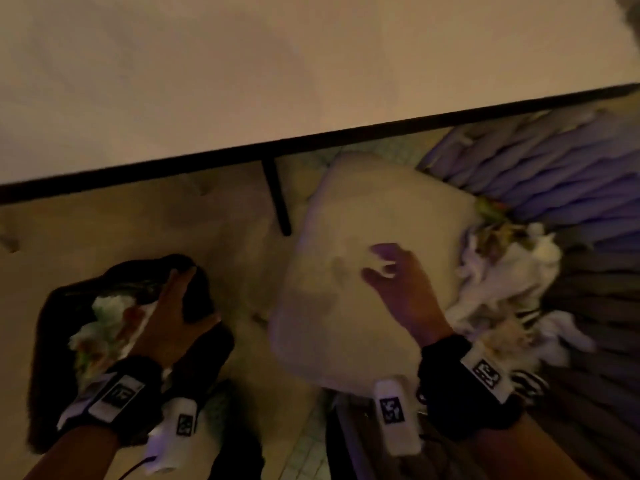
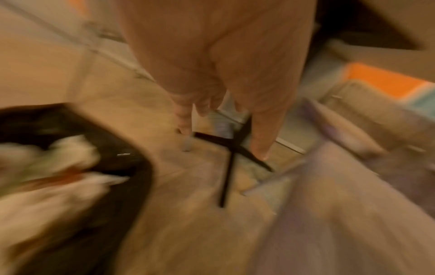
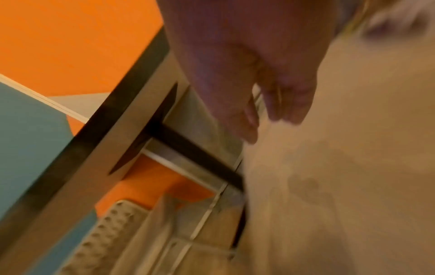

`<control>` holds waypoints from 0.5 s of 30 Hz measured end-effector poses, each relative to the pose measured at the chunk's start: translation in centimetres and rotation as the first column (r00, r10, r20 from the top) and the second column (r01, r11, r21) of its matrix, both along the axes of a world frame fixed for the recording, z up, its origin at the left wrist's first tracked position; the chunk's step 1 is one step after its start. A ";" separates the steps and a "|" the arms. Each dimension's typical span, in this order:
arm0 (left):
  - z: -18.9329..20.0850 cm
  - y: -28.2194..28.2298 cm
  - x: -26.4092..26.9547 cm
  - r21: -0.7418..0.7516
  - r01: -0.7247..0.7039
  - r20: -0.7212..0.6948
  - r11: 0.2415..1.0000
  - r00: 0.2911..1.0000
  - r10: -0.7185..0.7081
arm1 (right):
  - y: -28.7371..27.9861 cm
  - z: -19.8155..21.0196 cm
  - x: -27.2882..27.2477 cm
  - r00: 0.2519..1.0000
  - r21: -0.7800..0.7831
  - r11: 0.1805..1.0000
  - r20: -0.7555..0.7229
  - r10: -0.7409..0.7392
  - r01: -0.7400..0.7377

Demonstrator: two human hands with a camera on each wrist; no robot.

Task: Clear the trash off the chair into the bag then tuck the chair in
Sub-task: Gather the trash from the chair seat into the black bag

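Observation:
A cream seat cushion (image 1: 363,209) covers the chair beside the table. Crumpled paper and food trash (image 1: 502,282) lies along the cushion's right edge. My right hand (image 1: 384,268) hovers over the middle of the cushion with loosely curled fingers. The right wrist view shows this hand (image 3: 270,115) empty above the cushion (image 3: 353,167). A black bag (image 1: 201,296) stands on the floor at lower left, with white and green trash (image 1: 104,317) inside. My left hand (image 1: 180,282) is over the bag's right rim. In the left wrist view its straight fingers (image 2: 186,121) hold nothing beside the bag (image 2: 132,167).
The pale table top (image 1: 277,64) fills the upper half, its dark edge running just above the chair. A black table leg (image 1: 277,195) drops to the floor between bag and chair. A ribbed purple surface (image 1: 554,174) lies to the right of the cushion. All views are blurred.

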State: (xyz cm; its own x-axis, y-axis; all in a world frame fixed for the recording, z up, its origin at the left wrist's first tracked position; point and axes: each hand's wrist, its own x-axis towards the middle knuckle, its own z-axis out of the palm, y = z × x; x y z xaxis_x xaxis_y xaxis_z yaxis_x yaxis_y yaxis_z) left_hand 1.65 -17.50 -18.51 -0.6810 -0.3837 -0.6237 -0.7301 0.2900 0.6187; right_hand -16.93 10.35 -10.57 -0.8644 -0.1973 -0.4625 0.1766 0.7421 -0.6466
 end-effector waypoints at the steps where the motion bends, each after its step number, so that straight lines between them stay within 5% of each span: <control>1: 0.6 1.6 -2.0 -0.026 0.031 -0.018 0.999 0.999 -0.032 | 3.5 0.1 -1.4 0.986 0.164 0.984 -0.164 -0.040 0.067; 3: 1.4 5.3 -6.1 -0.024 0.112 -0.083 0.993 0.990 -0.113 | 10.4 0.2 -3.9 0.938 0.396 0.881 -0.320 -0.131 0.258; 6: 2.3 10.4 -11.0 -0.043 0.214 -0.116 0.976 0.969 -0.218 | 17.3 -0.7 -5.7 0.919 0.491 0.787 -0.310 -0.242 0.373; 15: 4.2 25.2 -18.5 -0.136 0.570 -0.208 0.811 0.783 -0.586 | 21.8 -6.4 -5.8 0.994 0.474 0.881 0.087 -0.061 0.012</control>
